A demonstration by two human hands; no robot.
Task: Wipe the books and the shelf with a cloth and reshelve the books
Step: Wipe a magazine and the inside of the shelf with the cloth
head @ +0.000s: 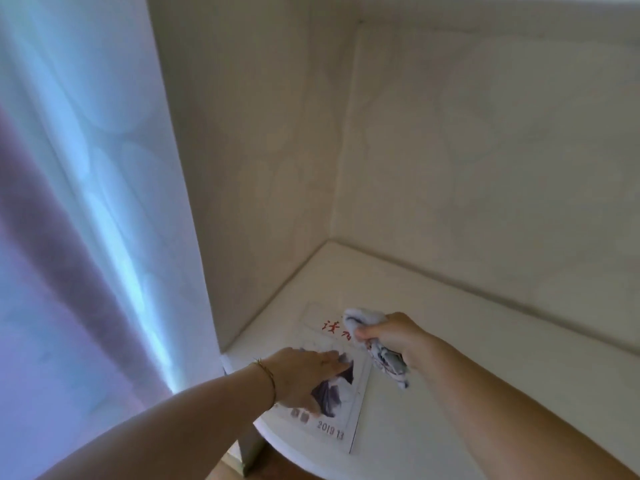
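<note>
grey-white cloth [377, 344] is bunched in your right grip [394, 336]; left hand [304, 377] presses flat on the book [337, 410] lying on the shelf [467, 375] beneath. wipe outward, keeping it pinned.

Left forearm enters from the lower left of the frame, bare, with a thin bracelet [268, 379] at the wrist. Left hand [304, 377] lies palm down at lower centre, fingers extended and flat. Right forearm enters from the lower right; right hand [393, 336] is fisted, fingers curled tightly.
</note>
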